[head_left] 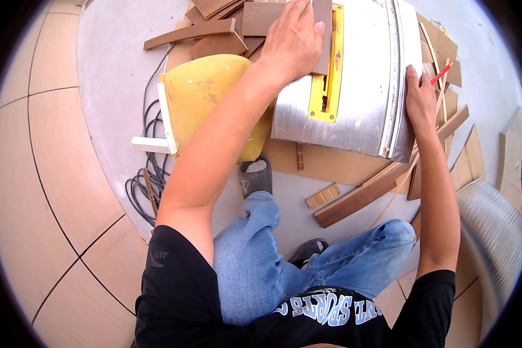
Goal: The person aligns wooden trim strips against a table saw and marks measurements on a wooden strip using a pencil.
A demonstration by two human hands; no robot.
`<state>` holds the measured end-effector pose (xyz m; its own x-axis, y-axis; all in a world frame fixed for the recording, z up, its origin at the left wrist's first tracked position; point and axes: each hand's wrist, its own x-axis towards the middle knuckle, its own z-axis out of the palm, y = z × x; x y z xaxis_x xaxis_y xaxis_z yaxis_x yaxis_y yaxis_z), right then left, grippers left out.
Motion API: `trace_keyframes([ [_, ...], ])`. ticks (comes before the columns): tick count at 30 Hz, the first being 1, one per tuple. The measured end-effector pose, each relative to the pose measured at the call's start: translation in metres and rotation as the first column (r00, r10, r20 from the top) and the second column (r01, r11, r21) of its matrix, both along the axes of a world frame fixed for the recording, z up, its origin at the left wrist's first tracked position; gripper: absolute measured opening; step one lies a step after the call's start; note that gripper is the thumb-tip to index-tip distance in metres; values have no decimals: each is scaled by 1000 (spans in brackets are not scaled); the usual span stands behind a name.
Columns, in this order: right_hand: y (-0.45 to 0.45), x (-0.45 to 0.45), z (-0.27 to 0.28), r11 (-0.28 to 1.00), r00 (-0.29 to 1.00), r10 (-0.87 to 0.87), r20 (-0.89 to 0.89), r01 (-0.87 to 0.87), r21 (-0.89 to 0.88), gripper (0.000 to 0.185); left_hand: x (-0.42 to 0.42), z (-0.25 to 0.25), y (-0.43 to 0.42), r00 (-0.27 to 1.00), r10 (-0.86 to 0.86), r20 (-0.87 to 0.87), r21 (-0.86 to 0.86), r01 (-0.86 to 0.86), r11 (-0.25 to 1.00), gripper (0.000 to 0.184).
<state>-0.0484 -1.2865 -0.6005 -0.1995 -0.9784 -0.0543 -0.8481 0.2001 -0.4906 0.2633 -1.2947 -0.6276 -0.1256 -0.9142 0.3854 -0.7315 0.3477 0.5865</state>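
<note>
My left hand presses down on a brown wooden board, its fingers close together over it. This board lies on the metal top of a table saw, alongside the yellow slotted insert. Only a small part of the dark slot shows below the board. At the saw table's right edge, my right hand rests against the metal rail, fingers bent. A red pencil sticks out from the fingers of this hand. Where the pencil enters the grip is partly hidden.
Left of the saw stands a yellow curved panel with a white bracket. Black cable lies coiled on the floor. Brown offcuts are piled behind, and more wood strips lie near my feet. A silvery roll stands right.
</note>
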Motion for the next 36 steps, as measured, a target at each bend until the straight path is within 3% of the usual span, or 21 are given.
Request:
trace_keyframes([
  [7,1,-1,-1,1000,1000,8,-16,-8,-18,69,0,-5,7,999,-3,43,-29,4,1000,54],
  [13,3,2,2,1000,1000,4,-20,-4,-24,69,-2,0,16,1000,-8,-10,115,10,993,57],
  [15,2,2,2,1000,1000,4,-4,-5,-21,69,-3,-10,16,981,121,153,-278,-75,958,44],
  [16,2,1,1,1000,1000,5,-4,-5,-22,69,-4,-7,19,981,121,153,-278,-75,958,44],
  [18,1,-1,-3,999,1000,13,-4,-13,-37,69,-6,-1,28,997,43,-59,63,-40,997,59],
  [36,-2,-4,-5,1000,1000,-2,-22,3,20,72,-5,-2,50,999,24,43,8,-24,1000,55],
])
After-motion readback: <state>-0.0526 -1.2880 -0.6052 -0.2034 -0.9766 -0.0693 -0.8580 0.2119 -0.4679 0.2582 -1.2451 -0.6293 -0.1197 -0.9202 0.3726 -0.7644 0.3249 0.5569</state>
